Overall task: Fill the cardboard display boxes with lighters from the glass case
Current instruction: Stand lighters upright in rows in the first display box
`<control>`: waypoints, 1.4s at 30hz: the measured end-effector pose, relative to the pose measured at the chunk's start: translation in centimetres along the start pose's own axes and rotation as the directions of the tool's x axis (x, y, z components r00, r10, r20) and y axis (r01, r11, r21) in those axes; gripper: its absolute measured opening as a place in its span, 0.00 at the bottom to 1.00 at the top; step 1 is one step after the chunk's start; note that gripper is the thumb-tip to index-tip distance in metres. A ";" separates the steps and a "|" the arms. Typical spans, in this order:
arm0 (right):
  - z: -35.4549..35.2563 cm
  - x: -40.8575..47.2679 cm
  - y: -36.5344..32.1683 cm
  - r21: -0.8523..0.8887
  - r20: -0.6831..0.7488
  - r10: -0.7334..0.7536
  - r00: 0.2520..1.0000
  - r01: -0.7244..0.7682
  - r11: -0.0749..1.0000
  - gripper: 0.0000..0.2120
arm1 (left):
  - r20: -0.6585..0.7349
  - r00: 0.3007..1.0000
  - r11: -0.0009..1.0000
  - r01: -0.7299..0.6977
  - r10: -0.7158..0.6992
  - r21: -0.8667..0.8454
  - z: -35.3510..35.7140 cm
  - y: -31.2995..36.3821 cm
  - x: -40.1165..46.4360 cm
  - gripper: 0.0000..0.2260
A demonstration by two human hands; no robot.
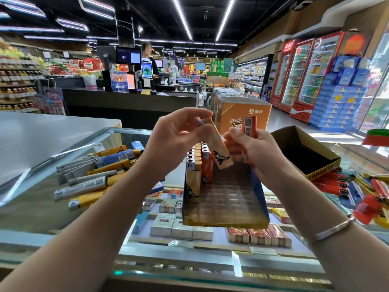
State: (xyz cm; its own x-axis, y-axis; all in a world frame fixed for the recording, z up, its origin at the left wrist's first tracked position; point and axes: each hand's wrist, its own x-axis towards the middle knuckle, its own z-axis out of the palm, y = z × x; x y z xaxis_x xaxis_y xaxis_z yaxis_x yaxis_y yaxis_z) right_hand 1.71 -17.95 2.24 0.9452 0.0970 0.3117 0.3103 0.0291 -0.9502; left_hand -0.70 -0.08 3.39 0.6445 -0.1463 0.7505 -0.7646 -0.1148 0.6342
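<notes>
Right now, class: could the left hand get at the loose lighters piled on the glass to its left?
Probably not at once: the left hand already pinches a tan lighter. Otherwise the pile of loose lighters lies uncovered on the glass case, nothing between.

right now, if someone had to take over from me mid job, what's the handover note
Left grip: pinches a tan lighter with a black logo by its top, tilted over the tray.
Right grip: holds an orange lighter upright.
Blue and tan cardboard display box stands on the glass counter; only its back left slots hold lighters.
Second cardboard box, dark inside, sits to the right with no lighters visible inside.
Loose lighters lie in piles left and right.
Left to do: slot both held lighters, fill the remaining slots, then the second box.
</notes>
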 end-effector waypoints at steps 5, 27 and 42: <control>-0.2 0.3 0.4 -0.307 -0.073 -0.305 0.949 0.270 0.913 0.08 | 0.064 0.997 0.985 -0.043 0.033 0.166 -0.7 0.0 -1.3 0.08; 0.2 0.1 1.3 -0.520 -0.046 -0.344 0.938 0.272 0.810 0.10 | 0.272 0.940 0.704 -0.335 0.205 0.626 -1.5 -0.8 -3.8 0.12; 0.3 -0.1 0.8 -0.434 -0.064 -0.417 0.907 0.351 0.830 0.12 | 0.293 0.955 0.872 -0.112 -0.038 0.476 -2.2 -1.2 -3.8 0.03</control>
State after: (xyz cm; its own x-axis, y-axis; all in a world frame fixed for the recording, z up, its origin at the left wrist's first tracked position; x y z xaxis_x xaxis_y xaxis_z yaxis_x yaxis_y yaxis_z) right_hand 1.84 -17.61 1.45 0.7342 0.0126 0.6788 0.6331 -0.3739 -0.6778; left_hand -2.20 2.75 0.18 0.6426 -0.4237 0.6384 -0.7421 -0.5515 0.3809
